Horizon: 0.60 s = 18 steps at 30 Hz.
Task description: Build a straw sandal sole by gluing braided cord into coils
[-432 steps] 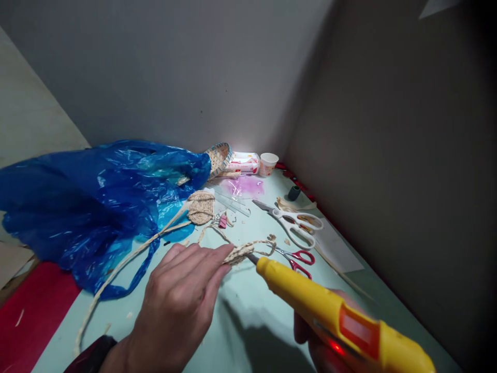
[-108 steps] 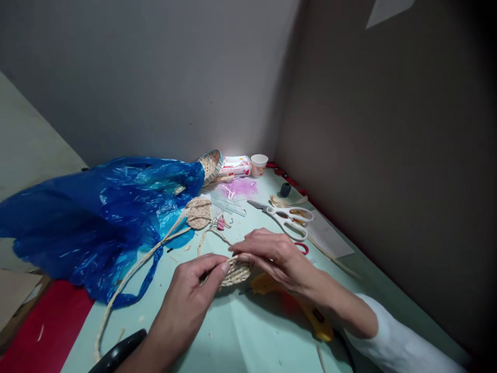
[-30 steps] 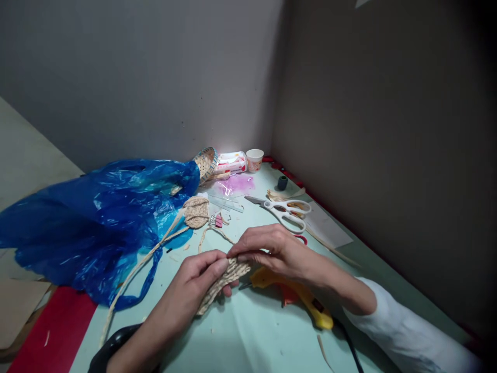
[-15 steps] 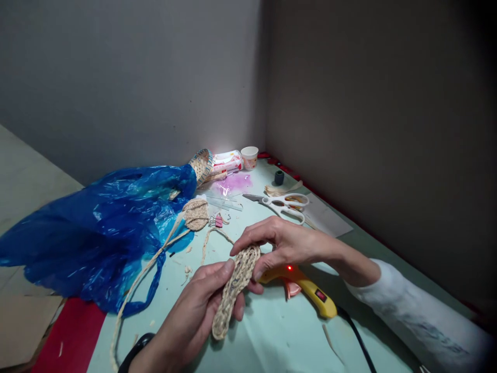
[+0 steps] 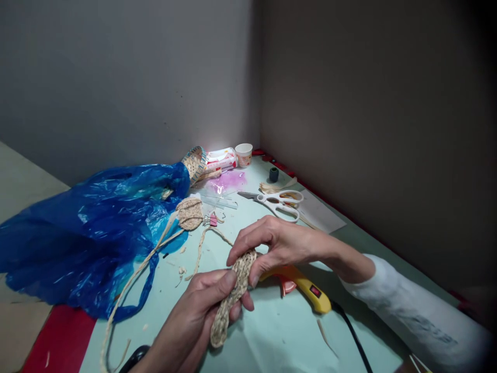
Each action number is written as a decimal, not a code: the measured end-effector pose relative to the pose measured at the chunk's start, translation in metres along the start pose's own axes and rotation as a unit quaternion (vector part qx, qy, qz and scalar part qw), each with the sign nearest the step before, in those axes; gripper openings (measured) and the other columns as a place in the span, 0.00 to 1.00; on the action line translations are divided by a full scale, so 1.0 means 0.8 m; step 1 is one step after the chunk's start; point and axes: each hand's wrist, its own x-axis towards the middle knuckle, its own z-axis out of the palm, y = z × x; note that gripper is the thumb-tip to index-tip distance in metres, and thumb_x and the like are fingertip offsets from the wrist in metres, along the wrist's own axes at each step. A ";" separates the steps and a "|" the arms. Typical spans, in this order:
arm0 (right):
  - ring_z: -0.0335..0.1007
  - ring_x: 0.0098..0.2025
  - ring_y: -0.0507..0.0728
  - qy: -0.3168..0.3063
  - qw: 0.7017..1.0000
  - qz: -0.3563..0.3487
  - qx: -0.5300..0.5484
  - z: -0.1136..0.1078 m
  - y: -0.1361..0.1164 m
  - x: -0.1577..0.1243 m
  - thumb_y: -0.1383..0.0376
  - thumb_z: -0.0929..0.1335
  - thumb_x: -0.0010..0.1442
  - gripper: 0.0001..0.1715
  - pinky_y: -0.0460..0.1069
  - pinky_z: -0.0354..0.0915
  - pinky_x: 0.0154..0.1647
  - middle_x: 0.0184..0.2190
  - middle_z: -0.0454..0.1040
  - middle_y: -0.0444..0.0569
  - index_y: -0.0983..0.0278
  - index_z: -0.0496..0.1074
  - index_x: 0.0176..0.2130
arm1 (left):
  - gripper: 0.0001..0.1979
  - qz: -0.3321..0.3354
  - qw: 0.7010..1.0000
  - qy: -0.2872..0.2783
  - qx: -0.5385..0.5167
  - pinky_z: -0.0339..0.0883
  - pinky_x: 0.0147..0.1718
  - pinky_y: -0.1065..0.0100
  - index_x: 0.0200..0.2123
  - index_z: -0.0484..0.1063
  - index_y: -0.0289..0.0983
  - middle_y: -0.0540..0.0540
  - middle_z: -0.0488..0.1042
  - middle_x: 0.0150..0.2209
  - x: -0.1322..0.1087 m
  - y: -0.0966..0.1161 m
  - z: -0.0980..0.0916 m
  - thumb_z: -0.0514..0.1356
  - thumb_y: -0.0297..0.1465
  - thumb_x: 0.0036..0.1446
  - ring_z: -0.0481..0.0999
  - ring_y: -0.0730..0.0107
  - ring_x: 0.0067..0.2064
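A narrow braided straw piece [image 5: 232, 301] with a rounded lower end is held between both hands. My left hand [image 5: 204, 305] grips its left side, thumb on top and fingers beneath. My right hand [image 5: 272, 247] pinches the upper end from above. A yellow hot glue gun [image 5: 310, 291] lies just under and right of my right hand, its front part hidden by the fingers. Beyond the hands, a strand of straw cord [image 5: 201, 248] curves over the table. Further left lies a round woven straw piece [image 5: 190, 213] with long cords trailing from it.
White-handled scissors [image 5: 277, 201] lie beyond my right hand. A blue plastic bag [image 5: 112, 223] spreads over the left side. At the back are a small woven basket [image 5: 194, 165], a paper cup [image 5: 244, 155] and a dark spool [image 5: 274, 174]. Pink binder clip [image 5: 213, 220] and clear sticks [image 5: 221, 201] lie mid-table.
The view has shifted slightly, so the table things sit further left. Both hands still hold the braided piece, which has turned a little. The red light on the glue gun no longer shows.
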 end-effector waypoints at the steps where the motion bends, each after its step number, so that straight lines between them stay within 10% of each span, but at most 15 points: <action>1: 0.76 0.40 0.53 0.002 1.000 -0.002 0.001 0.001 0.000 0.000 0.59 0.76 0.57 0.23 0.45 0.68 0.44 0.40 0.80 0.52 0.72 0.79 0.47 | 0.13 -0.004 1.000 0.004 0.002 0.59 0.26 0.75 0.31 0.80 0.30 0.43 0.76 0.25 -0.001 0.000 0.000 0.68 0.37 0.55 0.66 0.76 0.25; 18: 0.76 0.41 0.55 -0.028 0.997 0.037 -0.059 -0.003 0.002 0.001 0.57 0.74 0.60 0.23 0.46 0.68 0.43 0.41 0.80 0.54 0.70 0.79 0.49 | 0.17 0.040 0.995 0.041 0.076 0.62 0.22 0.74 0.32 0.79 0.31 0.39 0.82 0.29 0.007 -0.010 0.005 0.68 0.42 0.54 0.73 0.74 0.23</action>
